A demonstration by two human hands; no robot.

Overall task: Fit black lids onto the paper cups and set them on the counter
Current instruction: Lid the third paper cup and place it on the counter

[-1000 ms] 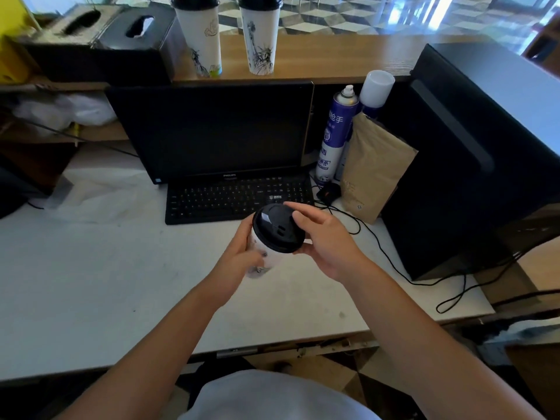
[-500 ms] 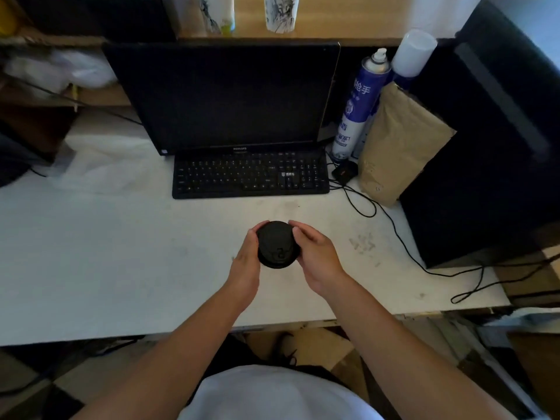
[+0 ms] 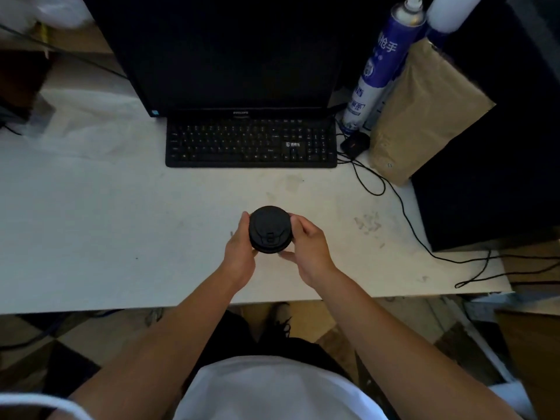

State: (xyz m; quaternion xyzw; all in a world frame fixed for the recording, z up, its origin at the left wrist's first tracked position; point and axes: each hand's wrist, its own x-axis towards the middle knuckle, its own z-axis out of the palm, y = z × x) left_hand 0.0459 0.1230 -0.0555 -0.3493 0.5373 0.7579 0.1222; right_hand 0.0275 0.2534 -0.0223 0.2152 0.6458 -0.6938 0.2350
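Observation:
Seen from straight above, a round black lid (image 3: 270,229) covers a paper cup whose body is hidden beneath it. The cup stands upright over the white desk (image 3: 121,225), near its front edge. My left hand (image 3: 241,253) grips the lid's left rim. My right hand (image 3: 306,247) grips its right rim, thumb at the near side. Whether the cup rests on the desk or hangs just above it cannot be told.
A black keyboard (image 3: 251,144) and a dark monitor (image 3: 233,53) lie beyond the cup. At the right stand a blue spray can (image 3: 375,71), a brown paper bag (image 3: 424,113), a black computer case (image 3: 497,165) and trailing black cables (image 3: 409,222).
The cup went from tilted, with its white side showing, to upright between both hands and lower over the desk. My view tipped downward, so the counter with the lidded cups left the frame.

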